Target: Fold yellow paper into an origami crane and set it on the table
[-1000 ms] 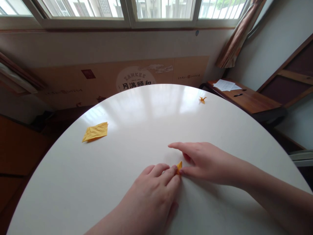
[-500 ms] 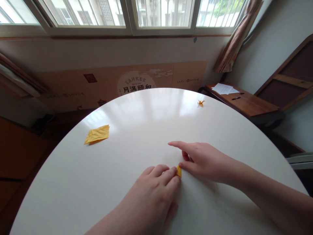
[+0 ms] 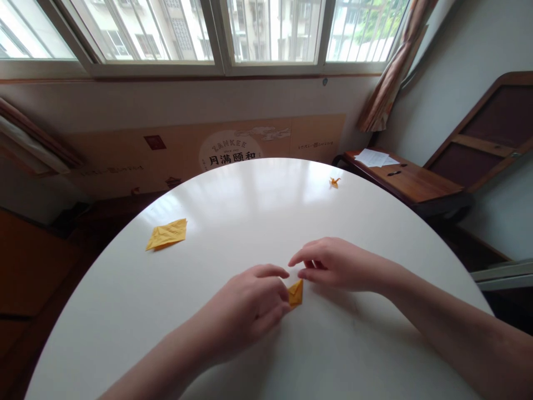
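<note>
A round white table [image 3: 375, 233] fills most of the view, glossy and catching light from the wide window [image 3: 266, 33] beyond its 12 o'clock edge. Below the window a long brown cardboard panel [image 3: 316, 136] with a printed round emblem leans against the wall. A brown curtain [image 3: 387, 83] hangs at 1 o'clock. Past the rim at 2 o'clock stands a dark wooden desk [image 3: 412, 180] with white papers [image 3: 375, 158] lying on it. The left hand [image 3: 245, 308] comes in from 7 o'clock and lies low over the tabletop a little to the near side of its middle. Its fingers are curled in, and the thumb and fingertips are closed on the left edge of a small folded yellow paper [image 3: 295, 293]. The right hand [image 3: 337, 264] reaches in from 4 o'clock with its fingers bent and drawn close together. Its thumb tip sits right at the top corner of that paper, but whether it actually pinches the corner cannot be told. The folded yellow paper sits between the two hands, at or just above the table surface. A crumpled yellow sheet [image 3: 167, 234] lies flat at 10 o'clock, well apart from the hands. A tiny orange paper figure [image 3: 334, 181] stands near the far rim at 1 o'clock.
</note>
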`<state>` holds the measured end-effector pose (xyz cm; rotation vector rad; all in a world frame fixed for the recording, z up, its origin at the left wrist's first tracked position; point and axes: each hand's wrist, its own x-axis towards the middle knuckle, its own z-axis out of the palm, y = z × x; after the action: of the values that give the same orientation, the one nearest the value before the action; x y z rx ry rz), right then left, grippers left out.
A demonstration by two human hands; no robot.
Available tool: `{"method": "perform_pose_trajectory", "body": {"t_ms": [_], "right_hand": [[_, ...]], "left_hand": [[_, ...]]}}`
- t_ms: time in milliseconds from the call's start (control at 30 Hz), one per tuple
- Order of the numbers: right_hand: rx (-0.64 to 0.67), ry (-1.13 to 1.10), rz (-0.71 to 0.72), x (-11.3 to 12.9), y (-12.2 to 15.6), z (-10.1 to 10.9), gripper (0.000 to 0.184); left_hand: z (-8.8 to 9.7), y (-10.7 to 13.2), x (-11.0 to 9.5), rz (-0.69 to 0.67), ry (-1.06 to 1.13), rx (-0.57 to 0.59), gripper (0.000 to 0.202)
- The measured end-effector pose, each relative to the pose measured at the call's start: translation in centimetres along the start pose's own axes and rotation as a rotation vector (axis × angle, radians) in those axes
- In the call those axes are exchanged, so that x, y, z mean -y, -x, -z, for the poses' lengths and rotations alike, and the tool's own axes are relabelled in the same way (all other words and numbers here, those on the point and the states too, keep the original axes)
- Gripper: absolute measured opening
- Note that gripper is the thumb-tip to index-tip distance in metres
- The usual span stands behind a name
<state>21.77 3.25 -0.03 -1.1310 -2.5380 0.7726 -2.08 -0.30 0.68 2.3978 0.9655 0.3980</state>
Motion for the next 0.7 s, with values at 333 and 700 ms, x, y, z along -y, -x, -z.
{"method": "perform_pose_trajectory", "body": {"t_ms": [333, 700], "right_hand": [[0.092, 0.015, 0.179, 0.6, 0.2, -0.4, 0.021], [0.052, -0.322, 0.087, -0.5, -0.1, -1.0, 0.009]], "left_hand": [[0.8, -1.2, 3.7, 0.302, 0.151, -0.461, 0.024], [0.4, -1.2, 6.3, 0.462, 0.328, -0.589, 0.031]]}}
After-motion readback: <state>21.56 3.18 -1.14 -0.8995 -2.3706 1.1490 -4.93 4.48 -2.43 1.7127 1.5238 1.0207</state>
